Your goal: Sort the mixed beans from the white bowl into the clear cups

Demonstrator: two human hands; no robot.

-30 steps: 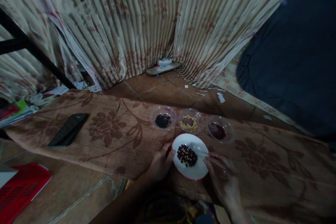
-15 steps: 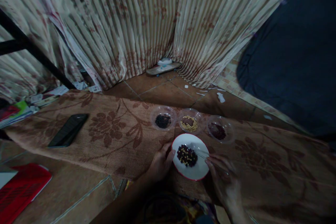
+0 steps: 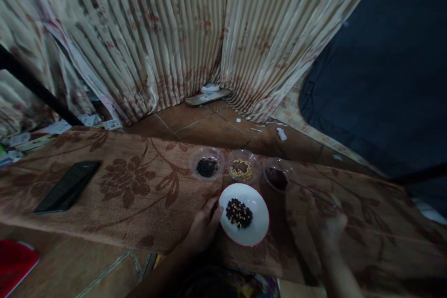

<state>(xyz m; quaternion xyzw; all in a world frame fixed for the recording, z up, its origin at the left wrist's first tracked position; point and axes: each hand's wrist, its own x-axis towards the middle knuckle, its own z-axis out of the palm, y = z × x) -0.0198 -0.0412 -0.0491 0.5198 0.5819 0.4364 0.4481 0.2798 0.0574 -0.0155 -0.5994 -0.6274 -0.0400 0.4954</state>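
My left hand grips the left rim of a white bowl with a red edge. A mixed heap of dark and yellow beans lies in the bowl. My right hand, smeared by motion, holds a thin-handled spoon. The spoon's far end reaches the right side of a clear cup of dark red beans; its tip is too blurred to make out. Beside that cup stand a clear cup of yellow beans and a clear cup of black beans.
A brown flowered cloth covers the low table. A black phone lies at its left. Beyond are striped curtains, a skateboard and white scraps on the tiled floor. Something red lies at lower left.
My right hand has moved the spoon out of the white bowl, right and up to the red bean cup. My left hand stays on the bowl. The whole view has shifted slightly.
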